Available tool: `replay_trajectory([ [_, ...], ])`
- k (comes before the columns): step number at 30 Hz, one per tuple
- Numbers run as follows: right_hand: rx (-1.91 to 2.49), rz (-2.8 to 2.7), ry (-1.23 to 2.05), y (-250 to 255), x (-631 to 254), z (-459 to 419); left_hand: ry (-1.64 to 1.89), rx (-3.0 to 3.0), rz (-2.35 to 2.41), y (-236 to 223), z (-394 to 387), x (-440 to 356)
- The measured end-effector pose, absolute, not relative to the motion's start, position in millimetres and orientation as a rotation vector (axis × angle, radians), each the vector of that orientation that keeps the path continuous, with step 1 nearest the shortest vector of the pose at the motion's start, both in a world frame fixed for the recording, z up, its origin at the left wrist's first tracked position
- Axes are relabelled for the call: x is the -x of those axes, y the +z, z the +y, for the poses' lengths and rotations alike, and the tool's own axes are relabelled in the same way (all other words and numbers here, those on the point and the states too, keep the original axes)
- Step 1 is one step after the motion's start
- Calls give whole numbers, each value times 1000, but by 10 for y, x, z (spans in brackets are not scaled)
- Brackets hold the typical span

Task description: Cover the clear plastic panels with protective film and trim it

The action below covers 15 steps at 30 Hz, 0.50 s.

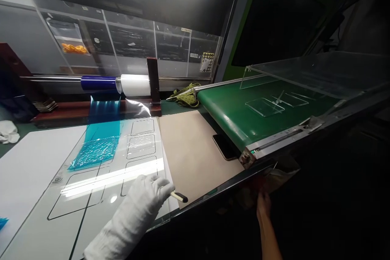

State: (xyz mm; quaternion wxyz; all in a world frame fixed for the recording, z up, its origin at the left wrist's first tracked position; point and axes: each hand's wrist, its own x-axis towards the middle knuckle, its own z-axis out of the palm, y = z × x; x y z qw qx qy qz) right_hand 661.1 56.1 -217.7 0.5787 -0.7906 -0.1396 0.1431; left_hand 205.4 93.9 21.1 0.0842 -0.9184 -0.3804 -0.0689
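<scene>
White-gloved left hand (141, 205), grip closed, seemingly, on a slim black-tipped pen-like tool (179, 197), its long axis running rightward past the edge of a clear plastic sheet (76, 207); bare right hand (263, 207) farther off, grip unclear.

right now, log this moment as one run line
left: white-gloved hand holding black-tipped tool over clear sheet | right: bare hand in shadow below green conveyor belt

My view is the head camera, facing forward and down. It sits close above the gloved left hand (143, 201) and green conveyor belt (237, 118).
</scene>
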Motion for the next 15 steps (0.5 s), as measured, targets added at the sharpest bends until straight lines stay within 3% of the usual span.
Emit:
replay_trajectory([
  [9, 1946, -334, 474, -2148, -6334, 308, -250, 2703, -1223, -97, 1271, -2895],
  [12, 1894, -373, 514, -2050, -6014, 34, -375, 2626, -1331, -44, 1256, -2829],
  [15, 1902, -475, 582, -1558, -5543, -148, -526, 2565, -1428, 9, 1073, -2387],
])
